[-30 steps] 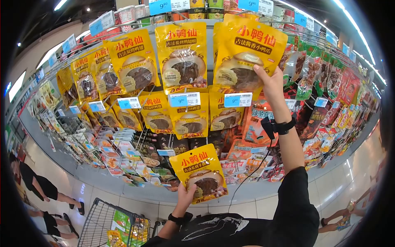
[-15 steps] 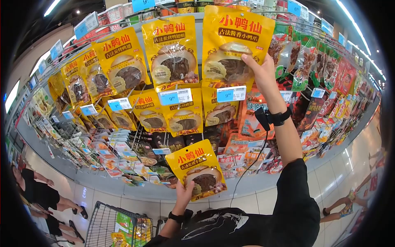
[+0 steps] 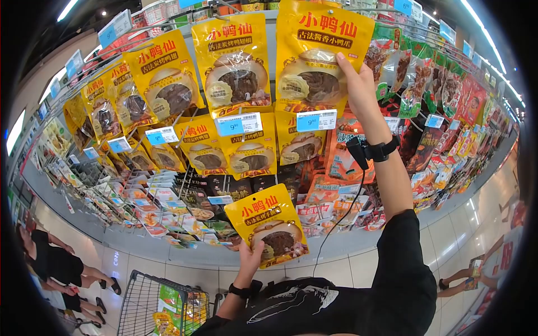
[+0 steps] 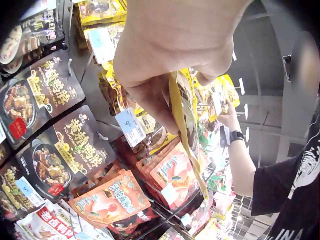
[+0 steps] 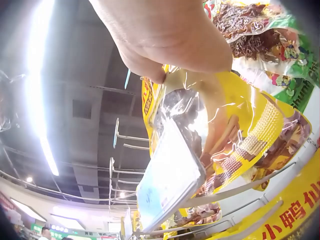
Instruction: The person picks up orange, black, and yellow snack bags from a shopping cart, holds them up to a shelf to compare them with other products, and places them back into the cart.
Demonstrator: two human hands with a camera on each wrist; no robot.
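In the head view, my left hand [image 3: 250, 259] grips a yellow snack bag [image 3: 274, 235] by its lower left corner, thumb across the front. It is held low in front of the rack, with dark food showing through its window. The left wrist view shows this bag [image 4: 181, 112] edge-on below the hand [image 4: 175, 45]. Higher up, my right hand [image 3: 363, 92] pinches the right side of a larger-looking yellow bag [image 3: 320, 42], thumb on the front, other fingers behind. That bag stands nearly upright at a hook, its bottom close behind a price tag [image 3: 316, 121].
More yellow bags [image 3: 232, 61] hang to the left and below on hooks with price tags. Orange packets [image 3: 343, 159] and green-edged packets [image 3: 417, 84] are at the right. A wire shopping cart [image 3: 131, 302] holding packets stands at lower left; people [image 3: 59, 257] stand beyond it.
The right-hand bag has gone from tilted to nearly upright, closer to the rack, and the right thumb sits higher on it. The left hand still holds its bag. The head view has shifted.
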